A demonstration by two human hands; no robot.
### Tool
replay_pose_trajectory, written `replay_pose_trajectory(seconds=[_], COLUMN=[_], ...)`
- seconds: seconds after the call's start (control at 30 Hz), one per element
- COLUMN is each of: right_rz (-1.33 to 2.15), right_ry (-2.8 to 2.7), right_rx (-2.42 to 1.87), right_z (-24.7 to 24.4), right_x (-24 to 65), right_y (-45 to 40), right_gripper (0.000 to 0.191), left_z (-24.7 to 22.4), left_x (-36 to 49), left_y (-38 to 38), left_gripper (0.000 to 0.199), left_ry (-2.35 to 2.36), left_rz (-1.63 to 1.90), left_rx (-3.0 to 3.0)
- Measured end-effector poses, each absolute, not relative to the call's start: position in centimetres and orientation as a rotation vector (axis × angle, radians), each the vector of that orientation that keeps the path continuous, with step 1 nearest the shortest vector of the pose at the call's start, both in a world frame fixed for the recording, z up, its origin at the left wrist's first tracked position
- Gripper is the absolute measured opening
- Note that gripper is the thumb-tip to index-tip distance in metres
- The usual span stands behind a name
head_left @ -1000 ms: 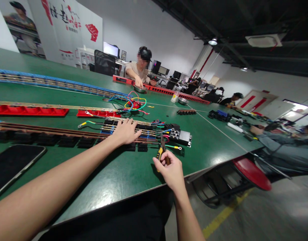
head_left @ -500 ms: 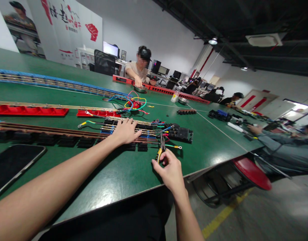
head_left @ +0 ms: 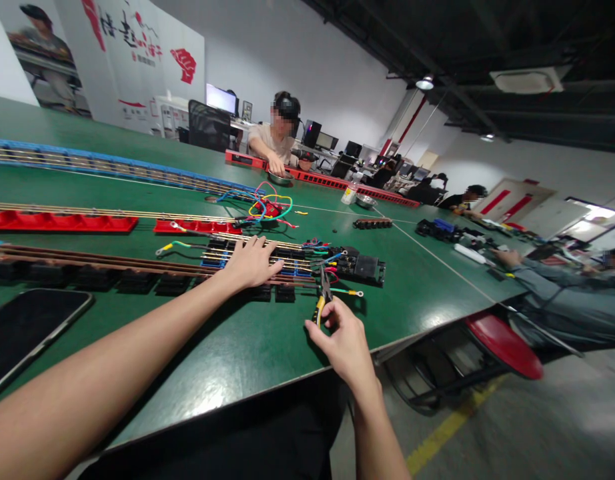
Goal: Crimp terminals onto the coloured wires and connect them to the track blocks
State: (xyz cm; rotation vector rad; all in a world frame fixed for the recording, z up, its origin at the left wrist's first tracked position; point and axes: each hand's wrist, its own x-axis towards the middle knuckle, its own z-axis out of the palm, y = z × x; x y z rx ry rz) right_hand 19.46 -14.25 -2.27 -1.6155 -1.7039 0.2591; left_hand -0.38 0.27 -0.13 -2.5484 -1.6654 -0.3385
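My left hand [head_left: 252, 263] lies flat, fingers spread, across the assembly of metal rods [head_left: 297, 262] on blue and black supports. My right hand [head_left: 342, 333] is closed around pliers [head_left: 319, 311] with yellow and black handles. The jaws of the pliers reach the rod ends beside a black connector block [head_left: 361, 267]; whether they grip a rod I cannot tell. A green-yellow wire [head_left: 347, 291] with a ring terminal sticks out just right of the jaws. Another ring-terminal wire [head_left: 175, 245] lies left of my left hand.
A phone [head_left: 32, 333] lies at the left near my forearm. Red rails [head_left: 62, 221] and a long blue rail [head_left: 112, 167] stretch across the green table [head_left: 427, 293]. Coloured wires [head_left: 272, 208] coil behind my left hand. Across the table sits a person [head_left: 275, 137]; a red stool [head_left: 505, 343] stands at right.
My right hand and the pliers have shifted very slightly to the right. The left hand stays in place on the rods.
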Motion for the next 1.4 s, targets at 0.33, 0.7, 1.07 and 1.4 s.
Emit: replay_pose_trajectory(seconds=[0.33, 0.7, 1.07, 1.4], right_rz=[0.373, 0.383, 0.245, 0.176], right_ry=[-1.72, -1.776, -1.835, -1.834], right_rx=[-1.63, -1.604, -1.655, -1.658], right_z=[-2.1, -1.9, -1.4, -1.1], right_x=[21.6, 23.7, 24.9, 24.6], right_y=[-14.3, -14.4, -14.6, -15.1], right_gripper=[0.022, 0.023, 0.021, 0.017], left_z=[-0.2, -0.1, -0.1, -0.1], left_x=[-0.4, -0.5, -0.4, -0.5], left_y=[0.4, 0.2, 0.3, 0.3], left_gripper=[0.061, 0.061, 0.061, 0.06], left_ry=[-1.662, -1.664, -1.66, -1.646], left_rz=[-0.329, -0.335, -0.334, -0.341], left_rx=[-2.549, -2.557, -2.552, -2.546])
